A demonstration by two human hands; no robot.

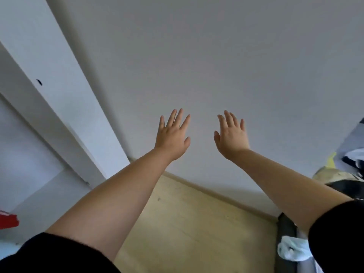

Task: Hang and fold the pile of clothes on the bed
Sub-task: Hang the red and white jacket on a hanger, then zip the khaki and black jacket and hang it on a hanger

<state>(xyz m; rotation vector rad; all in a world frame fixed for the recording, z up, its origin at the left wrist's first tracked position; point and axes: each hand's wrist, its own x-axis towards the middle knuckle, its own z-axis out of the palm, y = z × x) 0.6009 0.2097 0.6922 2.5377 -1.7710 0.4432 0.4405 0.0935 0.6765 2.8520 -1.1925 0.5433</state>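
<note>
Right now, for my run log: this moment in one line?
left hand open, empty | right hand open, empty | both raised toward wall | clothes right edge, untouched

Both bare forearms stretched forward, side by side, black short sleeves at upper arms. Left hand (171,134) raised, back toward camera, fingers straight and slightly spread, holding nothing. Right hand (230,135) likewise raised, fingers straight, thumb out, empty. Hands apart, not touching.
</note>
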